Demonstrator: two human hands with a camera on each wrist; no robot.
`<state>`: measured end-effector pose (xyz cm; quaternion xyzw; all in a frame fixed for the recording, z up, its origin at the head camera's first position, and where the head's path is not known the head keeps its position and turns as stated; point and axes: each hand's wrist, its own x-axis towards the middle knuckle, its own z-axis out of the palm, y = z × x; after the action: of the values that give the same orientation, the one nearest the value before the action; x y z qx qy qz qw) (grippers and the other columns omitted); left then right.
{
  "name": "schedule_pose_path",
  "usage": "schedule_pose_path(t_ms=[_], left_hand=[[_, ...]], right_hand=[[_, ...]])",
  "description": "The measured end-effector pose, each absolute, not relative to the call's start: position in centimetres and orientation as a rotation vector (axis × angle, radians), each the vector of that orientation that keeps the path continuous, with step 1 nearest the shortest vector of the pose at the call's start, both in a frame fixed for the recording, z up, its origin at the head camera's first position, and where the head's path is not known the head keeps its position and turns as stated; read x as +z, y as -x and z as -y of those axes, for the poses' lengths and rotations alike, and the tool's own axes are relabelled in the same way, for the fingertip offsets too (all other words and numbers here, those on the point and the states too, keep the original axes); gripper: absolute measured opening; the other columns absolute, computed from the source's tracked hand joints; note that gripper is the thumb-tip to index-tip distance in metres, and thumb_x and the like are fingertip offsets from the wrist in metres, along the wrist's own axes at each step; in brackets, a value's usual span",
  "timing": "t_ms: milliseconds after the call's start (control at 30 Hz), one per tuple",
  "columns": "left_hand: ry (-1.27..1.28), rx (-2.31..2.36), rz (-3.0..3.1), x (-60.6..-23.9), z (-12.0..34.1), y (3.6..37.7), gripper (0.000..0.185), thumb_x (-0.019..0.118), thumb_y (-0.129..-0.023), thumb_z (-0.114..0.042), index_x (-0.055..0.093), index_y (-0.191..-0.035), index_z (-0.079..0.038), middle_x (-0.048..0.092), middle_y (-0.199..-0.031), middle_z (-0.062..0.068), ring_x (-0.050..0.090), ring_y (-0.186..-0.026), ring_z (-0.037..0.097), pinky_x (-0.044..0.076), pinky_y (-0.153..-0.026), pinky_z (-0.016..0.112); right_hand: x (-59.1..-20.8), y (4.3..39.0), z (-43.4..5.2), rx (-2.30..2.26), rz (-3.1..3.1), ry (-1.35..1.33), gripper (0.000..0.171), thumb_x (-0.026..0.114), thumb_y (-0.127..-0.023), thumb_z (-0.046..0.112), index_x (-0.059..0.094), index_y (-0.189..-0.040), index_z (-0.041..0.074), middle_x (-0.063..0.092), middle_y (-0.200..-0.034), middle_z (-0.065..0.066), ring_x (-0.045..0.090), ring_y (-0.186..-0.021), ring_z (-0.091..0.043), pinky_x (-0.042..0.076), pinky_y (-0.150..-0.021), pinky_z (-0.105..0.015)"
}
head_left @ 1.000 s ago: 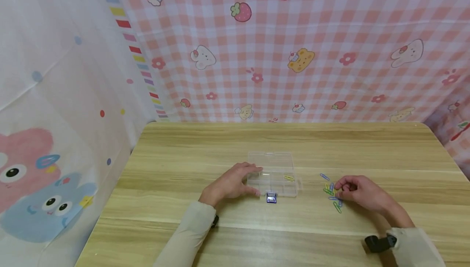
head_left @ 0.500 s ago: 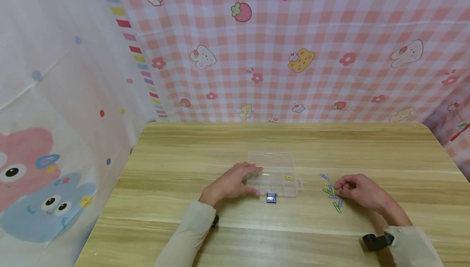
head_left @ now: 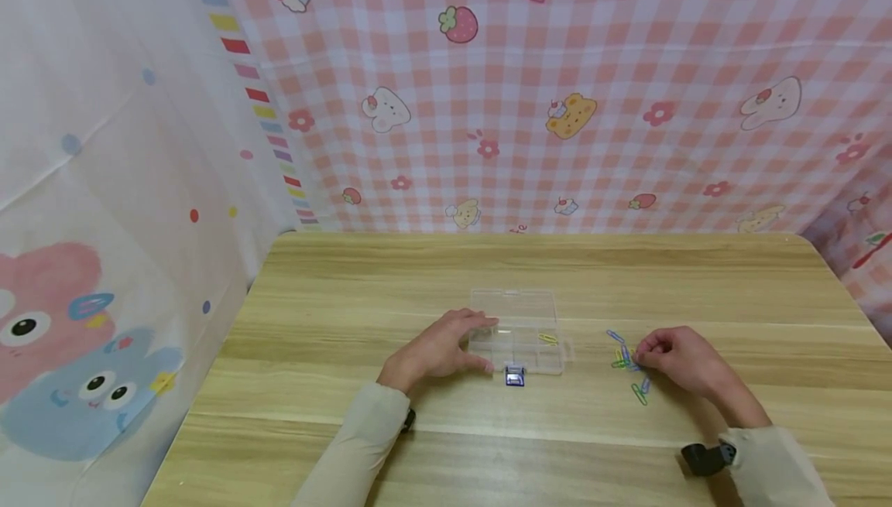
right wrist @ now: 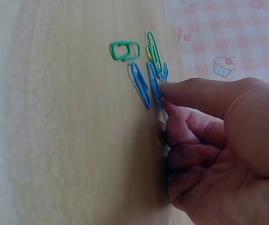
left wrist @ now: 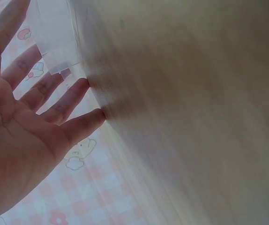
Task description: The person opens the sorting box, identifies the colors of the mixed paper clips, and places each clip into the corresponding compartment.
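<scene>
A clear plastic compartment box (head_left: 519,313) lies open on the wooden table (head_left: 390,275), with one yellow-green paper clip (head_left: 548,337) inside. My left hand (head_left: 482,344) rests against the box's left side, fingers straight and spread; the left wrist view shows these fingers (left wrist: 55,89) by the box edge (left wrist: 55,33). To the right lies a small scatter of coloured paper clips (head_left: 626,358). My right hand (head_left: 639,356) sits on it with fingers curled. In the right wrist view, thumb and forefinger (right wrist: 164,98) pinch a blue clip (right wrist: 154,82) beside another blue clip (right wrist: 140,83) and a green one (right wrist: 124,50).
The box's blue latch (head_left: 515,375) points toward me. A green clip (head_left: 638,393) and a blue one (head_left: 615,335) lie a little apart from the scatter. Pink checked cloth (head_left: 557,104) hangs behind the table, and white patterned cloth (head_left: 104,220) on the left.
My right hand has drawn slightly left and away from me over the clips, and its wrist has pulled inward. The left hand and the box have not moved.
</scene>
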<state>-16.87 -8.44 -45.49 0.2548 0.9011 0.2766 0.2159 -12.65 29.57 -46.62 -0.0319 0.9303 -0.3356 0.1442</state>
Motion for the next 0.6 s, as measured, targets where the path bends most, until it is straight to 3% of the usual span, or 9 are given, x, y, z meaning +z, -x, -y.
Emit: schedule_pose_path(t_ms=[600], left_hand=[[-0.721,0.771,-2.497,-45.57,8.49,16.96,0.072,0.076,-0.085,-0.041,0.046,-0.149,-0.026,0.037,-0.157,0.004,0.030,-0.146,0.024,0.030,-0.118,0.044]], right_hand=[[-46.24,12.54,-28.71,-0.952,-2.647,0.073,0.010,0.061,-0.094,0.006,0.068,-0.090,-0.001,0.060,-0.080,-0.003,0.051,-0.074,-0.017,0.043,-0.062,-0.026]])
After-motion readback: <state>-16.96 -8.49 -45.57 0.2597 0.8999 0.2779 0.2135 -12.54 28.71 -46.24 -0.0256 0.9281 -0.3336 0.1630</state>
